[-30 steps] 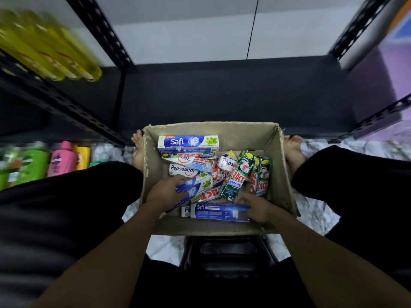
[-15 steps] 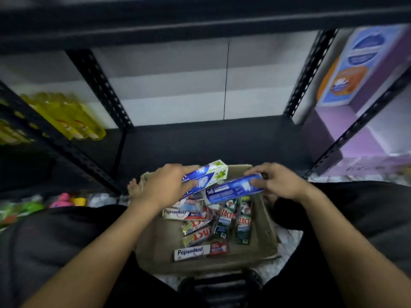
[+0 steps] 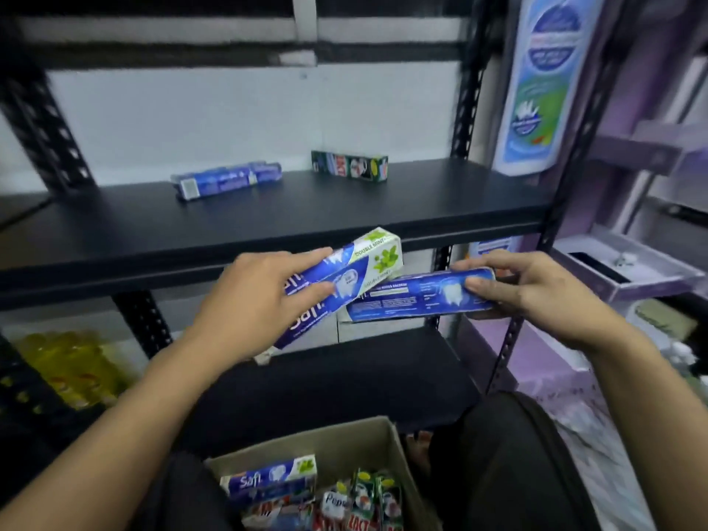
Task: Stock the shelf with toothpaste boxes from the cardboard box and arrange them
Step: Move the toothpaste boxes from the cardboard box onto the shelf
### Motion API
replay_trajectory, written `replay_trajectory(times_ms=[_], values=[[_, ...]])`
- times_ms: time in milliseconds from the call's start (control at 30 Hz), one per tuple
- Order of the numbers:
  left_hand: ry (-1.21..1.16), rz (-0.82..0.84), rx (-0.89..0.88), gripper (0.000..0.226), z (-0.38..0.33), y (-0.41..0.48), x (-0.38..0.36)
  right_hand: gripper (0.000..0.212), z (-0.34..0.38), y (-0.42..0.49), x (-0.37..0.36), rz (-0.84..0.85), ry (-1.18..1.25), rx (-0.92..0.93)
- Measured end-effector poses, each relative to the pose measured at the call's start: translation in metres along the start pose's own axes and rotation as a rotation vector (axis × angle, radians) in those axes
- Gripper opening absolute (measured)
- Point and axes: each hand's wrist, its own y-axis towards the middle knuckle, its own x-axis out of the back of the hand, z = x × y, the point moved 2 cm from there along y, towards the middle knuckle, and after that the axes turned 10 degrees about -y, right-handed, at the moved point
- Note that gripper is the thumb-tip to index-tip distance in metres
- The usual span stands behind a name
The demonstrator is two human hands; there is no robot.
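My left hand [image 3: 254,304] grips a blue and white Safi toothpaste box with a green mint end [image 3: 352,275], held tilted just below the front edge of the black shelf [image 3: 268,220]. My right hand [image 3: 532,289] holds a dark blue toothpaste box [image 3: 406,298] by its right end, lying nearly level beside the first. On the shelf lie blue toothpaste boxes [image 3: 226,180] at the back left and a green box [image 3: 349,165] at the back middle. The cardboard box [image 3: 344,442] sits low between my knees with several toothpaste boxes inside.
Black perforated uprights [image 3: 465,109] frame the shelf bay. Yellow bottles [image 3: 65,366] stand on the lower left shelf. A lower black shelf [image 3: 344,381] lies behind the cardboard box. A purple display unit [image 3: 628,270] stands to the right, with a tall blue product banner [image 3: 540,82] above it.
Both hands took a toothpaste box out of the cardboard box and rose with them to the upper shelf's front edge. My view tilted upward from the box to the shelf.
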Motion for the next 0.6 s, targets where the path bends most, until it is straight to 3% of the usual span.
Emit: replay_trajectory(times_ms=[167,333,600], values=[[-0.025,-0.061,-0.053,0.048,-0.025,0.048,0.034,0.024,0.024,0.01,0.032,-0.124,0.087,0.06],[0.128,-0.056,-0.078,0.047,-0.025,0.099,0.032,0.019,0.022,0.027,0.056,-0.274,0.014,0.071],[0.243,-0.065,0.123,0.04,0.011,0.154,0.003,0.013,0.007,0.054,0.081,-0.494,0.169,-0.015]])
